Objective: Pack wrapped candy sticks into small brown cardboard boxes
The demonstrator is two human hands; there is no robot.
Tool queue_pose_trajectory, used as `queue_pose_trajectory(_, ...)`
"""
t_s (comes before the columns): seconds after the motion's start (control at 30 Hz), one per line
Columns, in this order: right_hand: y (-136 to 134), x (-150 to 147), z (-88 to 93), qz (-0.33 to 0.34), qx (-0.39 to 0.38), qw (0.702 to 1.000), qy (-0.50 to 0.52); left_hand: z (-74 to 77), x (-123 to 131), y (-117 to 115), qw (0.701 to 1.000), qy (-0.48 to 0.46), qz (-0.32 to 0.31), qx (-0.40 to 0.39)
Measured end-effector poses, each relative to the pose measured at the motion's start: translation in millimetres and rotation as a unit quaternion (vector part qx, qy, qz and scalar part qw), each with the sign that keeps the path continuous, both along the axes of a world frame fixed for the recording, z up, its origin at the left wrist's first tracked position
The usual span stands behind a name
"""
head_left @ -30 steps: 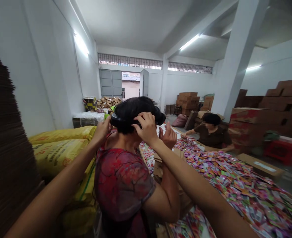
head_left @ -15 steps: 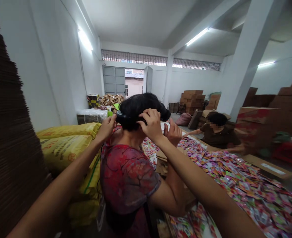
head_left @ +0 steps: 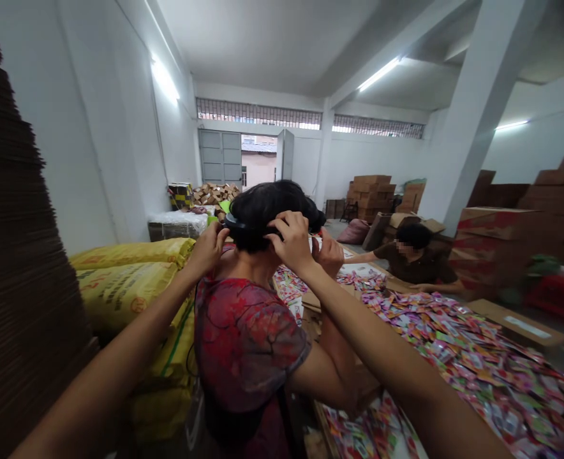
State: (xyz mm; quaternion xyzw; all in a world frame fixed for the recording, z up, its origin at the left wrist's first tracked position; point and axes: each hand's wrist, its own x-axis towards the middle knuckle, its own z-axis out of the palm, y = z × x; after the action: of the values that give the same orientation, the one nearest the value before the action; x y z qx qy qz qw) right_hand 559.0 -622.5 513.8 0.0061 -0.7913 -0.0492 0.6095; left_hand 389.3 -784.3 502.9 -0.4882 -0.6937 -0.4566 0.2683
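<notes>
Directly before me a person in a red and grey patterned shirt [head_left: 248,331] sits with their back to me. A dark head strap [head_left: 237,223] with a grey edge runs round the back of their black hair. My left hand [head_left: 209,250] pinches the strap at the left side of the head. On the other side my right hand [head_left: 291,239] has its fingers bent onto the strap behind the head; its fingertips are partly hidden by the hair. Close beside my right wrist is the seated person's own raised hand [head_left: 330,254].
Colourful small packets [head_left: 454,344] cover the table at right, where another person [head_left: 413,261] sits. Yellow sacks [head_left: 124,290] are piled at left, near a tall cardboard stack [head_left: 14,255]. Cartons [head_left: 371,194] stand at the back, and a pillar [head_left: 478,115] rises at right.
The seated person's raised hand has shifted slightly left, closer to their face. The person across the table has leaned a little lower. My hands stay almost in place on the strap.
</notes>
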Motion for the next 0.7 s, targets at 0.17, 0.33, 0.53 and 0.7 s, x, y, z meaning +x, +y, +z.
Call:
queue_pose_trajectory(0.17,-0.7,-1.4,1.0,-0.001,0.004,1.0,0.0,-2.9,-0.1,0.0,1.0,-0.013,-0.013,0.005)
queue_pose_trajectory(0.33,1.6,-4.8,-0.3,0.002,0.014,1.0,0.014,-4.8,1.1,0.8,1.0,-0.016,-0.007,0.016)
queue_pose_trajectory(0.53,-3.3,0.5,-3.4,0.011,0.007,0.999,0.033,-5.9,2.3,1.4,0.999,-0.023,0.001,0.026)
queue_pose_trajectory(0.7,-16.3,4.9,-16.0,-0.001,0.017,0.999,0.039,-9.1,0.6,-1.9,0.999,-0.031,0.003,0.026)
